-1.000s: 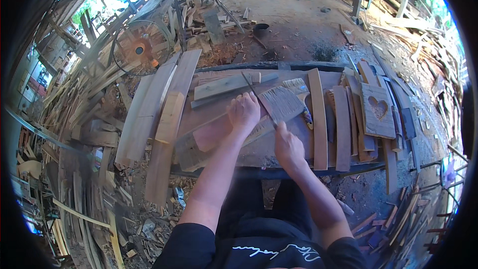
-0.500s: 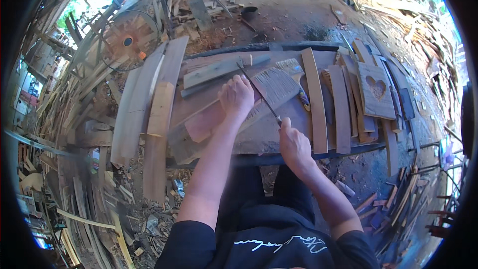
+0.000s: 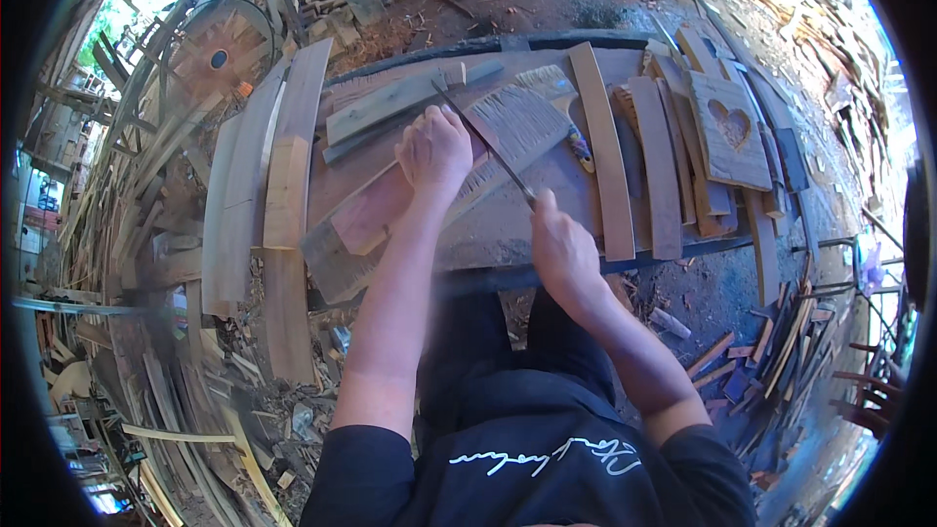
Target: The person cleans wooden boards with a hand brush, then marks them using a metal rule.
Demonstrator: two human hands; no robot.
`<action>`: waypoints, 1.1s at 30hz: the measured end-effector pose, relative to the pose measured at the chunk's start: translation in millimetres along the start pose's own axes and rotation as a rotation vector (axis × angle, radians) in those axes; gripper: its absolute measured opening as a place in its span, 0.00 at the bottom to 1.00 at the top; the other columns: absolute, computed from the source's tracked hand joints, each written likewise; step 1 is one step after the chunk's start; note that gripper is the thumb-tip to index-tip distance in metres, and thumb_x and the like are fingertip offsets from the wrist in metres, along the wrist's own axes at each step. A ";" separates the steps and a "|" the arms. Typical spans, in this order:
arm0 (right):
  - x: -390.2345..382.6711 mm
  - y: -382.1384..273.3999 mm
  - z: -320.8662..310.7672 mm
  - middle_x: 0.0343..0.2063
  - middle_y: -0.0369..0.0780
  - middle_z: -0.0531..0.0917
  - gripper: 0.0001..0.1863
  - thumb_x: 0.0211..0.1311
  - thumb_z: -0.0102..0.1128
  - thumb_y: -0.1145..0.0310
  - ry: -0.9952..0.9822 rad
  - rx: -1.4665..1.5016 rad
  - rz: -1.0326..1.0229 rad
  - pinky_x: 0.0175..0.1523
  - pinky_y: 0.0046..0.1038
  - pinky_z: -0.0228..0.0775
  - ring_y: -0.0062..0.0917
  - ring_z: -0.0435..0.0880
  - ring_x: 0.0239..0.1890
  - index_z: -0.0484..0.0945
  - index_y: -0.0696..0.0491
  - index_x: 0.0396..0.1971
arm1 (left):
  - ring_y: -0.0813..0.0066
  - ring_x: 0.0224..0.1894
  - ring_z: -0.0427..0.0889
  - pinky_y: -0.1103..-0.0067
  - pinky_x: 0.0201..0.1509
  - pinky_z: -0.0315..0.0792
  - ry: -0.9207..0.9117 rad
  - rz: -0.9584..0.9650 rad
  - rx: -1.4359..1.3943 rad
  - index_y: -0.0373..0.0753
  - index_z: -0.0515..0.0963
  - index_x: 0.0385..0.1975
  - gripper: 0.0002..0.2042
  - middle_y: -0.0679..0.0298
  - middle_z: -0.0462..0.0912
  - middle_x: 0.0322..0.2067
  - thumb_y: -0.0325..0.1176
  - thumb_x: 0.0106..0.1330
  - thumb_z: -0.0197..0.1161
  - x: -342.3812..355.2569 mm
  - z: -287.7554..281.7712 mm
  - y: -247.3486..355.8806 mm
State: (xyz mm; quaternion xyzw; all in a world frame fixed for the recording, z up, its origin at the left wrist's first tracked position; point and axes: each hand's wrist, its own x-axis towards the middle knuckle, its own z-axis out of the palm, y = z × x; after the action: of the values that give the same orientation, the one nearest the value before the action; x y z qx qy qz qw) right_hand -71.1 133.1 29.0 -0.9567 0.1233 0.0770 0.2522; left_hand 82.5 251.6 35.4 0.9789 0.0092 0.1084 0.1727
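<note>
My right hand is closed around the near end of a long, thin dark file, which slants up and to the left over the bench. The fingers of my left hand are curled over a flat reddish piece of wood, beside the file's far half. That piece lies on a grey-brown board. Under and beyond the file is a paddle-shaped board with a grooved surface. My left hand and forearm cover part of the reddish piece, and its contact with the file is hidden.
A brush with a patterned handle lies right of the paddle-shaped board. Several planks cross the bench, and a board with a heart-shaped cutout tops the right-hand stack. Long boards overhang the left end. Wood scraps litter the ground.
The bench and its contents have shifted upward and slightly left in the view. Both hands keep their holds, and the file still slants across the boards.
</note>
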 end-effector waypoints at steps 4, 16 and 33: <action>44.2 -21.5 -0.7 0.27 0.53 0.83 0.05 0.67 0.43 0.73 0.112 0.043 -0.081 0.40 0.44 0.77 0.47 0.85 0.34 0.64 0.56 0.39 | 0.50 0.45 0.81 0.57 0.50 0.71 -0.020 0.016 -0.024 0.37 0.78 0.34 0.20 0.49 0.83 0.38 0.43 0.71 0.40 0.1 8.4 2.1; 41.5 -18.8 5.6 0.28 0.53 0.82 0.06 0.69 0.42 0.70 0.093 0.088 -0.037 0.38 0.47 0.75 0.49 0.84 0.34 0.63 0.55 0.40 | 0.53 0.45 0.82 0.58 0.50 0.72 -0.015 0.014 0.009 0.36 0.78 0.35 0.19 0.50 0.83 0.36 0.41 0.72 0.41 -3.8 -1.3 7.4; 13.1 -3.8 9.3 0.28 0.56 0.82 0.06 0.65 0.45 0.72 0.096 -0.006 -0.131 0.40 0.49 0.74 0.52 0.83 0.35 0.64 0.55 0.39 | 0.55 0.42 0.81 0.56 0.48 0.70 0.121 0.024 -0.067 0.38 0.77 0.31 0.14 0.54 0.83 0.33 0.39 0.69 0.46 -4.3 16.4 -12.8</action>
State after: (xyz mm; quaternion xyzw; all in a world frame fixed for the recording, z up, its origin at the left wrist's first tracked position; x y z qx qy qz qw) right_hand -58.3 138.4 20.1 -0.9661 0.0722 0.0147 0.2475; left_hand 82.1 257.9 15.1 0.9643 0.0045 0.1696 0.2033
